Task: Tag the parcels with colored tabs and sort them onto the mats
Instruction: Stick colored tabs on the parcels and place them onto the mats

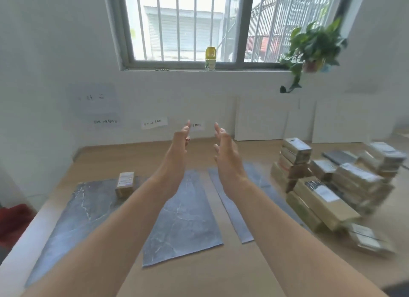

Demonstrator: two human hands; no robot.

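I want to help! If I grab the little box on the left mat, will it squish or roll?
Probably no squishing: the little box looks like stiff cardboard with square corners. It sits flat on the left mat, so it should slide, not roll.

bare forearms (141, 210), left hand (179, 141), right hand (226, 148), slim fingers (218, 130), nails possibly long

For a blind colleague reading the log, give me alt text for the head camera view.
A person's left hand and right hand are raised, fingers straight, above a wooden table bearing three grey mats. One small parcel sits on the left mat; a pile of parcels stands to the right.
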